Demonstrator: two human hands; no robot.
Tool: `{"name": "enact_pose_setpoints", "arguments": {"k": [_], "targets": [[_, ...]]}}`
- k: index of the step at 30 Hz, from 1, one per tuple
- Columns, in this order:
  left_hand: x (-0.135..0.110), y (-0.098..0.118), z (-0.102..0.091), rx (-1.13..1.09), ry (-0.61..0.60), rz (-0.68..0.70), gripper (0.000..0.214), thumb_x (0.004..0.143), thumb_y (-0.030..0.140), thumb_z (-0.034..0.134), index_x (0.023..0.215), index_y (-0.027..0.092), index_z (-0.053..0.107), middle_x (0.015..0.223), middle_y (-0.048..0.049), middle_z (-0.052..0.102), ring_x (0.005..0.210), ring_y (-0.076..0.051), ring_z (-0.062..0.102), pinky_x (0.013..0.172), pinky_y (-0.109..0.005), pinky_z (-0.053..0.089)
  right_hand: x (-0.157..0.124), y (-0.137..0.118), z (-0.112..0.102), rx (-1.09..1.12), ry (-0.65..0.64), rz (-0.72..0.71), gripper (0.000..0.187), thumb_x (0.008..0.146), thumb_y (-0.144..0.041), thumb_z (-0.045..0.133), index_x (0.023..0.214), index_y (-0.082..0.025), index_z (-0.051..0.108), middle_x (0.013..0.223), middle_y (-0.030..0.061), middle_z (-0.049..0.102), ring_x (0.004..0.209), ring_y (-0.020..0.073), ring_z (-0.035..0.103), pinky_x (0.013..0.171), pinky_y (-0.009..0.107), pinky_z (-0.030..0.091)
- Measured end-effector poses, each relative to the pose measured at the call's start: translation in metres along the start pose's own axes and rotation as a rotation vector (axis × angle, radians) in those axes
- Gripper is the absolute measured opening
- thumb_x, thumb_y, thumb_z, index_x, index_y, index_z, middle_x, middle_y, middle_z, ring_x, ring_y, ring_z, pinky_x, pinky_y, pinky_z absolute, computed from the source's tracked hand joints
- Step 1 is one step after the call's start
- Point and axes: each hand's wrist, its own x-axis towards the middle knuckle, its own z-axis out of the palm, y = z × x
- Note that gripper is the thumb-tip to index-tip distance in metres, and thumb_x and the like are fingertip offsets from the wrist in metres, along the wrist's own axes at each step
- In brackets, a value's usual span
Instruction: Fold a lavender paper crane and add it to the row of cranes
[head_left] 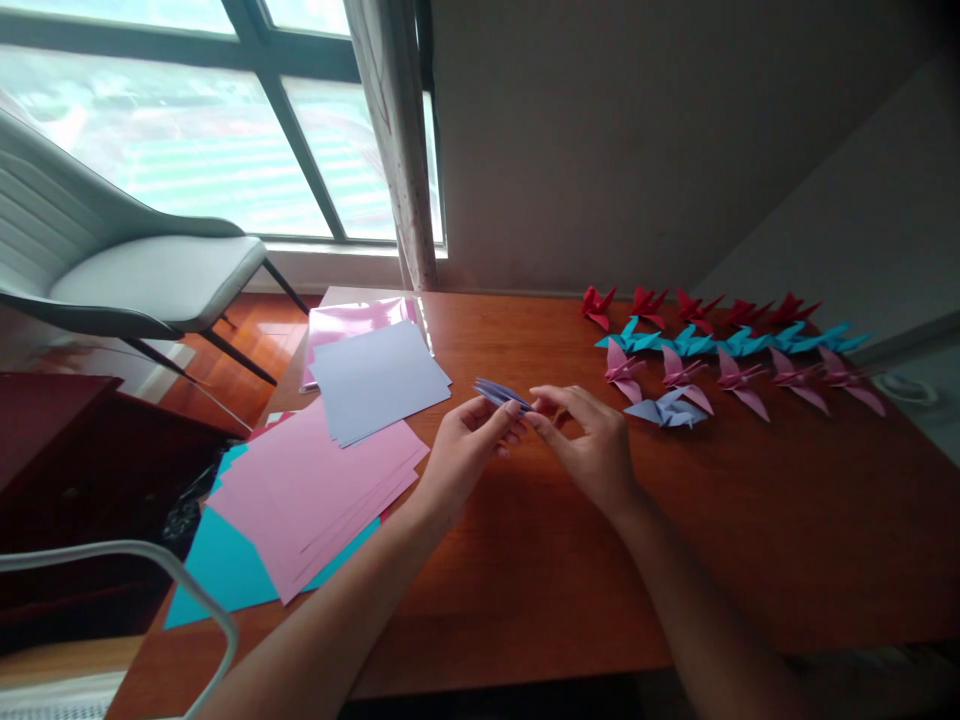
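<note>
Between my two hands is a small piece of folded lavender paper [498, 392], held just above the table. My left hand [480, 430] pinches it between thumb and fingers, partly covering it. At its right end, the thumb and fingertips of my right hand [586, 432] close on the paper. A finished lavender paper crane [670, 408] sits on the table to the right of my right hand. Left of my hands lies a small stack of lavender paper sheets [381, 382], resting partly over pink paper sheets [315, 490].
Rows of red paper cranes [697, 309], turquoise paper cranes [688, 341] and pink paper cranes [739, 375] stand at the back right of the wooden table [750, 540]. Turquoise paper [225, 575] lies under the pink sheets. A grey chair [161, 280] stands by the window.
</note>
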Motion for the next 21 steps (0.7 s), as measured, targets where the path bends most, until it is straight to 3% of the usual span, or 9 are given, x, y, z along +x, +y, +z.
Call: {"name": "enact_pose_setpoints", "arguments": {"k": [5, 11, 21], "targets": [[0.0, 0.0006, 0.0007, 0.218, 0.032, 0.137, 0.03, 0.083, 0.045, 0.073, 0.077, 0.015, 0.068, 0.076, -0.002, 0.067, 0.073, -0.014, 0.06, 0.065, -0.023, 0.045, 0.0011, 0.0023, -0.0011, 0.154, -0.114, 0.114, 0.016, 0.093, -0.035, 0.066, 0.102, -0.024, 0.073, 0.095, 0.0054, 0.077, 0.083, 0.0198, 0.071, 0.069, 0.032, 0.057], [0.0012, -0.0044, 0.002, 0.185, -0.012, 0.181, 0.029, 0.08, 0.044, 0.076, 0.079, 0.017, 0.063, 0.083, -0.0027, 0.069, 0.08, -0.017, 0.065, 0.071, -0.025, 0.05, 0.0009, 0.0017, 0.0014, 0.143, -0.069, 0.172, 0.013, 0.091, -0.029, 0.065, 0.097, -0.023, 0.075, 0.097, 0.006, 0.078, 0.081, 0.0204, 0.072, 0.069, 0.032, 0.058], [-0.0009, -0.0033, 0.0019, 0.221, 0.06, 0.238, 0.013, 0.083, 0.029, 0.07, 0.085, 0.017, 0.066, 0.084, -0.0036, 0.07, 0.077, -0.016, 0.065, 0.072, -0.027, 0.051, 0.0005, 0.0031, 0.0018, 0.192, -0.011, 0.301, 0.015, 0.088, -0.03, 0.065, 0.098, -0.022, 0.073, 0.097, 0.0066, 0.078, 0.081, 0.0206, 0.072, 0.07, 0.032, 0.057]]}}
